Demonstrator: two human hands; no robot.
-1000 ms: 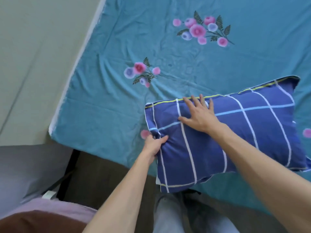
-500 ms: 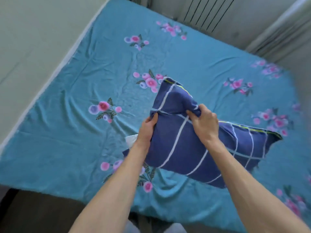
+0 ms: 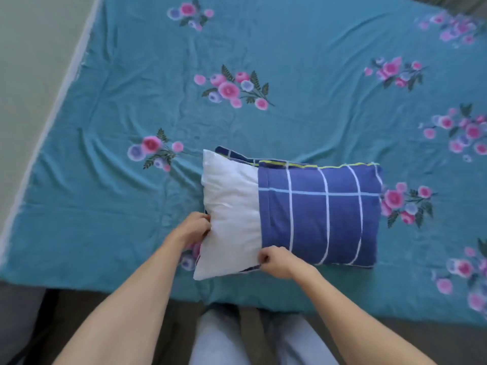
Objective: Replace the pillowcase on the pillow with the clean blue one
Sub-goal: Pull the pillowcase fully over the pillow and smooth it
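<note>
Nearest the camera, two bare forearms reach forward over pale trousered legs and a dark strip of floor at the foot of the bed. The right hand has its fingers curled, pinching the near edge of the blue pillowcase at its open mouth, where cloth meets bare stuffing. The left hand rests against the left near side of the pillow, fingers bent around its edge; whether it grips pillow or a fold of cloth beneath cannot be told. The pillow is a plump, soft rectangle lying flat on the bed near its front edge, its long axis running left to right. Its left third is uncovered, smooth white and slightly glossy, with rounded corners; the rest sits inside the pillowcase, a matte woven navy cloth crossed by thin white and pale blue lines in a grid, with a yellow-green piping along its far seam. The open mouth faces left, the closed end right. A flap of the same checked cloth shows behind the pillow's far left corner. Beyond lies the bed sheet, teal, creased in shallow wrinkles, printed with pink and lilac flower sprays. A pale wall lines the left.
</note>
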